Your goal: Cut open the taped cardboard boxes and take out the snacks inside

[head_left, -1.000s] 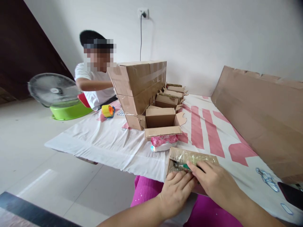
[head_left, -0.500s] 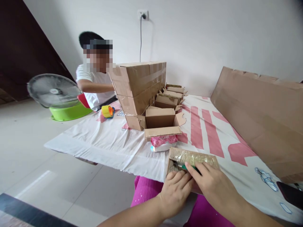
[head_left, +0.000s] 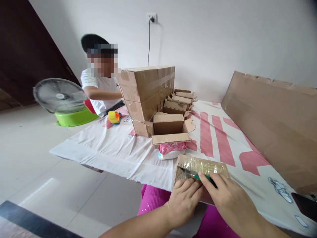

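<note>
Desk (head_left: 111,148) under white cloth with pink stripes, open cartons (head_left: 168,127) mid-desk, fan (head_left: 59,96) on pale floor, white wall (head_left: 210,39) behind. Taped carton (head_left: 201,167) at near desk edge: flat, brown, glossy top. Left hand (head_left: 184,201) fingers curled together on it. Right hand (head_left: 228,198) fingers pinching green cutter (head_left: 198,176).

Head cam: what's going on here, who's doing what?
The wearer sits at a cloth-covered table. Their left hand steadies a small taped cardboard box at the near edge, while the right hand holds a green-handled cutter with its blade on the box's top. Beyond lie a pink packet, a row of open boxes and two stacked cartons. Another person sits at the far left corner, beside a fan.
</note>
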Available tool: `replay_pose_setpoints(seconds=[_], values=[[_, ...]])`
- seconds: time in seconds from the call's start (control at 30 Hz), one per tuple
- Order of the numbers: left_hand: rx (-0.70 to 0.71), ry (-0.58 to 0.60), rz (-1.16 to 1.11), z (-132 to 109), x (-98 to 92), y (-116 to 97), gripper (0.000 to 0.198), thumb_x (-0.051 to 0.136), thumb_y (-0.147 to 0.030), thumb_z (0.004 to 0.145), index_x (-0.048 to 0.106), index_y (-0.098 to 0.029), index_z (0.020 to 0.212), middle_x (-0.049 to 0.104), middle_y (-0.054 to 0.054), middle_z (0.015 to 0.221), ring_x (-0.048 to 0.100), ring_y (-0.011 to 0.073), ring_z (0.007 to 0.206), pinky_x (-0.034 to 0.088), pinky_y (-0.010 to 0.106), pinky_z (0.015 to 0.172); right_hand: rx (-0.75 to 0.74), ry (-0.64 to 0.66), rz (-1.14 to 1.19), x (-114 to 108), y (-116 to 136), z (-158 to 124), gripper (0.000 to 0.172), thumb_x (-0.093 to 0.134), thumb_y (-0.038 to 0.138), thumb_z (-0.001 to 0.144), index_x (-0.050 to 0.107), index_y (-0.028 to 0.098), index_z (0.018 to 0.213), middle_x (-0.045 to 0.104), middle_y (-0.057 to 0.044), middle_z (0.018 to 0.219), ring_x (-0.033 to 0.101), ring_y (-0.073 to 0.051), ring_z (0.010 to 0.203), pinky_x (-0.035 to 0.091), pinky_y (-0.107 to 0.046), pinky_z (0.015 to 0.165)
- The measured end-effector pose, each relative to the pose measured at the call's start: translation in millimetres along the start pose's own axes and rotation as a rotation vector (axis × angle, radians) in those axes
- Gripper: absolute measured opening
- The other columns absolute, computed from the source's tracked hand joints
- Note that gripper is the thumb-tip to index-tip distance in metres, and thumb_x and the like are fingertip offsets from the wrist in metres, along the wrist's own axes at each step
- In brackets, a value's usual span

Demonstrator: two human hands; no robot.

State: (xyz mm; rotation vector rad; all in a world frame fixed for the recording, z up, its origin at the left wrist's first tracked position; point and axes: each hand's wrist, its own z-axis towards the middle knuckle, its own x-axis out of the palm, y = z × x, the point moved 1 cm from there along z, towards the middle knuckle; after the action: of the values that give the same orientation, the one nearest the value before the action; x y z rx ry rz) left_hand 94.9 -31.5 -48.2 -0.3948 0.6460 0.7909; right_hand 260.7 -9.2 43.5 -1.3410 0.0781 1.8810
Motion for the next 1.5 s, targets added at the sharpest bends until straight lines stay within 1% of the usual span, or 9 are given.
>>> replay_pose_setpoints(seconds=[0.1,0.27,0.33,0.57,0.73,1.07,1.23,1.37,1.5], values=[[-0.002,0.007,0.009,0.0,1.0,-1.2,0.031,0.043,-0.017,0.096,0.064,-0.016,0.119,0.071,0.006,0.118,0.060,0.0179,0.107,0.040,0.032,0.088,-0.003,-0.001,0.023,-0.7,0.4,2.0,0.046,0.049,0.002,0.081,0.061,0.016,0.123,0.066,-0.006,0.082,0.062,-0.020,0.066,0.045,-0.033,0.058],[-0.032,-0.029,-0.005,0.4,3.2,-2.2,0.028,0.040,-0.014,0.094,0.068,-0.016,0.098,0.073,0.007,0.094,0.061,0.0190,0.089,0.039,0.034,0.081,-0.010,0.003,0.018,3.6,9.8,14.3,0.047,0.058,0.002,0.073,0.064,0.018,0.117,0.065,-0.003,0.076,0.062,-0.020,0.063,0.045,-0.032,0.055],[-0.027,-0.016,-0.013,1.3,2.4,-2.1,0.030,0.039,-0.016,0.096,0.068,-0.015,0.099,0.073,0.007,0.098,0.061,0.0199,0.095,0.038,0.034,0.083,-0.010,0.012,-0.014,2.9,10.7,14.5,0.047,0.057,0.002,0.072,0.065,0.016,0.115,0.064,-0.003,0.073,0.061,-0.021,0.062,0.045,-0.033,0.053],[-0.011,0.058,0.038,2.4,-2.3,-0.8,0.035,0.043,-0.021,0.098,0.059,-0.021,0.130,0.071,0.002,0.121,0.057,0.0164,0.115,0.039,0.030,0.091,0.014,0.037,-0.099,-11.5,-5.3,-16.4,0.052,0.042,-0.001,0.074,0.060,0.012,0.121,0.061,-0.007,0.076,0.059,-0.021,0.062,0.041,-0.034,0.053],[-0.020,0.027,0.005,0.7,1.4,-0.5,0.031,0.044,-0.020,0.097,0.064,-0.018,0.120,0.072,0.003,0.116,0.060,0.0165,0.108,0.040,0.030,0.089,0.040,-0.003,-0.023,-4.6,3.0,-7.4,0.048,0.044,0.000,0.079,0.059,0.014,0.122,0.062,-0.005,0.078,0.058,-0.018,0.062,0.041,-0.033,0.057],[-0.050,-0.028,-0.039,2.4,2.9,-3.6,0.029,0.042,-0.014,0.095,0.066,-0.016,0.111,0.074,0.005,0.099,0.060,0.0185,0.087,0.037,0.032,0.081,0.009,-0.012,0.061,3.1,4.2,1.0,0.053,0.055,-0.001,0.071,0.060,0.016,0.120,0.064,-0.003,0.077,0.060,-0.019,0.064,0.044,-0.032,0.058],[-0.048,-0.024,-0.026,1.8,3.8,-2.8,0.030,0.041,-0.014,0.096,0.068,-0.017,0.110,0.073,0.005,0.110,0.061,0.0195,0.100,0.037,0.032,0.088,0.057,0.020,-0.006,6.5,12.0,7.0,0.049,0.060,0.001,0.068,0.063,0.016,0.115,0.062,-0.002,0.073,0.061,-0.021,0.061,0.045,-0.033,0.053],[-0.040,0.007,0.005,-0.5,2.3,-1.8,0.035,0.043,-0.016,0.096,0.063,-0.021,0.124,0.073,0.003,0.115,0.060,0.0170,0.107,0.038,0.030,0.089,0.069,0.101,-0.107,1.7,0.0,-10.7,0.053,0.055,0.000,0.067,0.062,0.015,0.117,0.062,-0.005,0.076,0.061,-0.021,0.062,0.046,-0.032,0.052],[-0.031,-0.011,0.021,-2.3,1.4,-1.9,0.036,0.043,-0.015,0.096,0.062,-0.022,0.126,0.072,0.001,0.119,0.059,0.0162,0.114,0.038,0.031,0.091,0.079,0.115,-0.150,-7.2,-20.3,-39.2,0.056,0.047,-0.004,0.067,0.060,0.016,0.117,0.062,-0.005,0.077,0.060,-0.019,0.061,0.045,-0.031,0.051]])
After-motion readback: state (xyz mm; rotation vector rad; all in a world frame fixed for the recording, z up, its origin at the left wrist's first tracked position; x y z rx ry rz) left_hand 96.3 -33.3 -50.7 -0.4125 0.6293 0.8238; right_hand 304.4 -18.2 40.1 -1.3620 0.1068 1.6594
